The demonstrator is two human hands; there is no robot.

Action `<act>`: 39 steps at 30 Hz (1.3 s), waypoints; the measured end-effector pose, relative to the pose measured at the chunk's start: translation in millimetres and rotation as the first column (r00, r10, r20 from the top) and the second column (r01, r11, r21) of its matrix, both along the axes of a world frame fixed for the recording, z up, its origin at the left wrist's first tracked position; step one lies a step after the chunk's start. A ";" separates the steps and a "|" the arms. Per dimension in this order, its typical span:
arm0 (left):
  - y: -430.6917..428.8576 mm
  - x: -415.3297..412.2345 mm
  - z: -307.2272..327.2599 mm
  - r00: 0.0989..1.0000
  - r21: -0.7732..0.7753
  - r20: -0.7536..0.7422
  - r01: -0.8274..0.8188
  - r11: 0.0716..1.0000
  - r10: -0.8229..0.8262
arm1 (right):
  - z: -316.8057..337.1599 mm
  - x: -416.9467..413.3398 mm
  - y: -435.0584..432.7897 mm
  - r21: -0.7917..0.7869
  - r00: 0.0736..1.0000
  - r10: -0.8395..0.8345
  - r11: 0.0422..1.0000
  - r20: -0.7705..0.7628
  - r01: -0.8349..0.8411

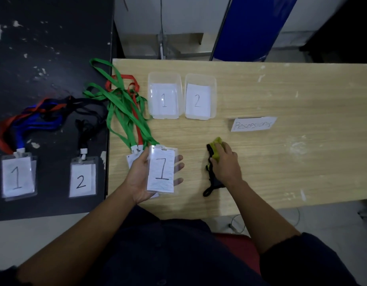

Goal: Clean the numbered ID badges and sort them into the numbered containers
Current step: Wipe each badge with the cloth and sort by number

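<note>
Left hand (142, 180): lower centre of frame, palm up, fingers straight, carrying the clear plastic badge sleeve with paper marked 1 (161, 172). Thumb lies along its left edge.
Under that badge: corners of other sleeves show. Numbers hidden.
Right hand (227, 165): just right of centre, fingers curled over the yellow-green cleaning cloth (216, 149), low on the pale wooden bench (292, 162). A black strap with a loop (208, 189) lies beneath the hand.
Containers: clear plastic tub labelled 1 (151, 104) and clear plastic tub labelled 2 (214, 100) stand side by side at upper centre. Each holds only its paper label.
Lanyards: green and red ribbon lanyards (125, 104) trail from the held stack up and left, near tub 1.
Waiting stock: badge marked 1 with blue and red lanyards (17, 176) and badge marked 2 with black lanyard (81, 180) sit at lower left on the dark bench (44, 69).
Stage, as judged: cloth about to go to the held badge. Nothing sorted yet.
Risk 1: the badge lies loose on a flat palm, so a wipe could slide it off.
Risk 2: tangled lanyards could drag other badges, or snag tub 1, when lifted.
Risk 3: stacked sleeves may get binned together, number unchecked.
Risk 4: the black strap could catch up with the cloth.
</note>
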State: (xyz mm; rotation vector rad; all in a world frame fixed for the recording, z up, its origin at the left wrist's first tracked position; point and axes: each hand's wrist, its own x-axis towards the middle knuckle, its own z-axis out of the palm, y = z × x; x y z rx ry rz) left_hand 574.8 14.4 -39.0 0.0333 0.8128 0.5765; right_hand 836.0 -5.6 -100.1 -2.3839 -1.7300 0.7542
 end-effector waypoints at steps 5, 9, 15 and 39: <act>2.7 -2.8 -2.3 0.995 -0.028 -0.086 -0.043 0.999 0.041 | 18.7 -6.3 -5.1 0.143 0.972 0.038 0.990 -0.232 -0.005; 3.7 -9.3 -1.1 0.996 -0.009 -0.056 -0.069 0.998 0.068 | 61.9 -34.2 -14.9 0.228 0.873 0.071 0.973 -0.482 0.046; -0.1 -15.3 -3.4 0.970 -0.042 -0.039 -0.240 0.970 0.239 | 104.7 -81.8 -23.6 0.392 0.795 0.433 0.880 -0.425 -0.269; 3.9 -25.4 7.8 0.953 0.020 -0.010 -0.303 0.953 0.303 | 99.0 -135.1 -33.4 0.479 0.640 0.767 0.582 -0.053 -0.657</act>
